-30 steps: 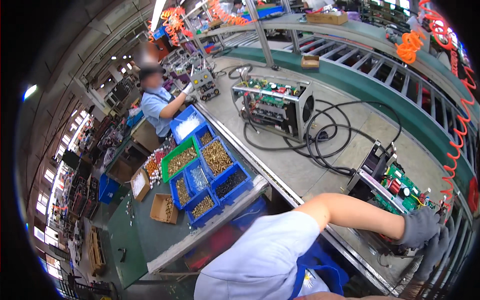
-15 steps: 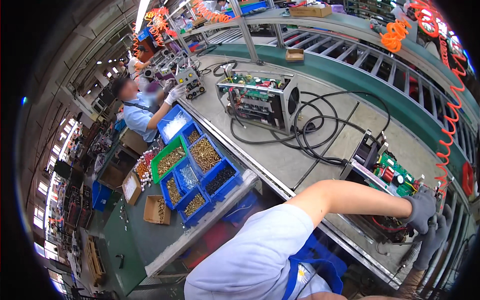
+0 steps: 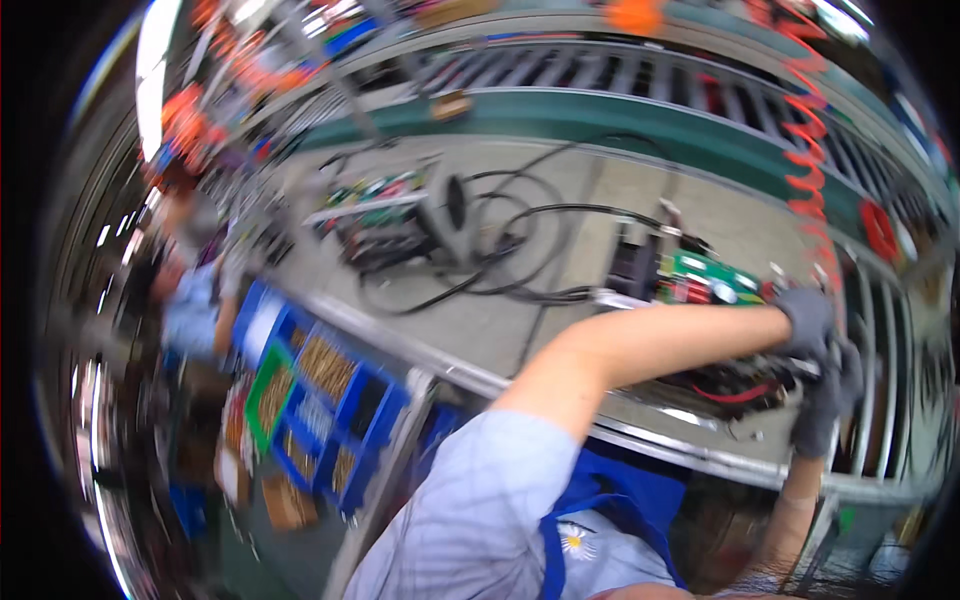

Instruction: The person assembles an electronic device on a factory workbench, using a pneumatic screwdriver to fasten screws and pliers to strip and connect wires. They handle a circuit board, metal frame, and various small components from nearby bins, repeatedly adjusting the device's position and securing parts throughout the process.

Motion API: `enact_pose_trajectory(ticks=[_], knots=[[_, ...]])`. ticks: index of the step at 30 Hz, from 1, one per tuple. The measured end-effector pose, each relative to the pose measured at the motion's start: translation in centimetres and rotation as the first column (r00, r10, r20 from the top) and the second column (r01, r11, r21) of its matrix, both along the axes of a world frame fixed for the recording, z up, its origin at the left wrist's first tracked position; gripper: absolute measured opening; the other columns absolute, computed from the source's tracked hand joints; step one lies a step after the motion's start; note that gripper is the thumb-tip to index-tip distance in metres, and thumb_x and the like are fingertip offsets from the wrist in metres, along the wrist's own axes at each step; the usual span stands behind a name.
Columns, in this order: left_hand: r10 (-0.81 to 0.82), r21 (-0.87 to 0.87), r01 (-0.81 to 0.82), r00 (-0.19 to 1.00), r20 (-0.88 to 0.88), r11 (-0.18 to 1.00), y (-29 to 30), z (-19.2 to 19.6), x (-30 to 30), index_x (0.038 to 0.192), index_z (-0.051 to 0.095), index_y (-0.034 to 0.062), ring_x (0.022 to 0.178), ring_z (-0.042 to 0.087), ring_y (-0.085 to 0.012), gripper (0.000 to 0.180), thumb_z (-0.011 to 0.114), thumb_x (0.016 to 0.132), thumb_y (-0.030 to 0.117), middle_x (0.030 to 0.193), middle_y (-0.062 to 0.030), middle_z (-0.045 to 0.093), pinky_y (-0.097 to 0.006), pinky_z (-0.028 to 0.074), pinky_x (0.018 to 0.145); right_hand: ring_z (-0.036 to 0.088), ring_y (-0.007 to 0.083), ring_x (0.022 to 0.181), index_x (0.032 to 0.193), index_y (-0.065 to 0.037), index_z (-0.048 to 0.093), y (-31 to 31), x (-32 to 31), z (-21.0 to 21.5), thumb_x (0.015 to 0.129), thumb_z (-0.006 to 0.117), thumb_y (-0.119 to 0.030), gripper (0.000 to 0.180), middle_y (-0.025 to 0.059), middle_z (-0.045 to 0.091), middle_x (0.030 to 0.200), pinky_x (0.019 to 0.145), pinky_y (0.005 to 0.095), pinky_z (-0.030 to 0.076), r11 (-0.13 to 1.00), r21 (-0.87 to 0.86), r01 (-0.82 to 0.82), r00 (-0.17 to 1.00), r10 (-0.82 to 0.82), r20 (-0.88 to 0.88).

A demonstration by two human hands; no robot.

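Observation:
My left arm reaches across the bench to an opened electronic unit with a green circuit board (image 3: 705, 280). My left hand (image 3: 805, 318), in a grey glove, is closed at the unit's right end; what its fingers grip is hidden. Just below it my right hand (image 3: 826, 402), also grey-gloved, has its fingers bent up against the same end, close to the left hand. Whatever lies in them is too blurred to name. An orange coiled hose (image 3: 808, 165) hangs down to beside both hands. A red wire (image 3: 735, 393) shows under my left forearm.
A second opened unit (image 3: 395, 215) stands farther left, with black cable (image 3: 530, 210) looped between the two. Blue bins (image 3: 355, 405) and a green bin (image 3: 268, 398) of small parts sit at the left. Behind runs a roller conveyor (image 3: 600, 72). A co-worker (image 3: 195, 305) is at far left.
The view has swung to the right and blurred, so the bench and bins appear shifted left. Both my hands remain together at the unit's right end.

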State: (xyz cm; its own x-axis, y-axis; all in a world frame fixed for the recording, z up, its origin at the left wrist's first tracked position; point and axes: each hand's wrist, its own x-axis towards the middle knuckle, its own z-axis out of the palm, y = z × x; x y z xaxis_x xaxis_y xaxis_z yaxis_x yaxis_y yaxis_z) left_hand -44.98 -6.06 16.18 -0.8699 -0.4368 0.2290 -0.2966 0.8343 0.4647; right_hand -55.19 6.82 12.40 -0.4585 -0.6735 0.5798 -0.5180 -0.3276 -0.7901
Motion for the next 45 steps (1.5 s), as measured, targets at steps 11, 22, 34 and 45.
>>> enact_pose_trajectory(ticks=[11,22,34,45], knots=[[-0.043,0.192,0.045,0.999,-0.011,0.980,3.8,5.1,1.6,0.091,0.075,0.0005,0.071,0.068,-0.0225,0.024,0.070,0.080,0.021,0.079,-0.0155,0.072,-0.033,0.051,0.069,0.059,0.0241,0.108,0.103,-0.001,0.064,5.5,4.2,-0.6,0.092,0.061,-0.013,0.017,0.0140,0.060,0.115,0.093,0.0336,0.046,0.793,-0.321,0.518,0.802,-0.320,0.505],[-0.074,0.186,0.089,0.994,-0.085,0.979,3.4,4.6,2.2,0.092,0.076,0.0001,0.076,0.067,-0.0189,0.015,0.073,0.080,0.009,0.084,-0.0125,0.073,-0.030,0.051,0.073,0.058,0.0431,0.101,0.118,0.006,0.053,5.8,11.3,-6.6,0.089,0.062,-0.015,0.037,0.0262,0.057,0.115,0.089,0.0442,0.050,0.795,0.095,0.600,0.800,-0.600,-0.027],[-0.006,0.196,-0.001,0.999,0.035,0.981,3.4,4.9,2.4,0.097,0.075,0.0012,0.081,0.066,-0.0183,0.015,0.072,0.084,0.008,0.084,-0.0125,0.072,-0.030,0.051,0.074,0.063,0.0162,0.094,0.116,0.008,0.059,6.0,9.9,-3.9,0.091,0.059,-0.008,0.030,0.0088,0.061,0.109,0.082,0.0299,0.055,0.904,-0.427,0.033,0.174,0.415,0.893],[-0.010,0.129,0.008,1.000,0.011,0.992,3.8,5.4,2.2,0.095,0.076,0.0029,0.074,0.068,-0.0177,0.019,0.073,0.083,0.017,0.082,-0.0125,0.073,-0.031,0.051,0.071,0.058,0.0135,0.061,0.080,0.004,0.062,5.7,7.9,-4.2,0.091,0.061,-0.014,0.022,0.0046,0.056,0.066,0.054,0.0328,0.046,0.992,0.118,-0.045,0.604,-0.067,0.794]])
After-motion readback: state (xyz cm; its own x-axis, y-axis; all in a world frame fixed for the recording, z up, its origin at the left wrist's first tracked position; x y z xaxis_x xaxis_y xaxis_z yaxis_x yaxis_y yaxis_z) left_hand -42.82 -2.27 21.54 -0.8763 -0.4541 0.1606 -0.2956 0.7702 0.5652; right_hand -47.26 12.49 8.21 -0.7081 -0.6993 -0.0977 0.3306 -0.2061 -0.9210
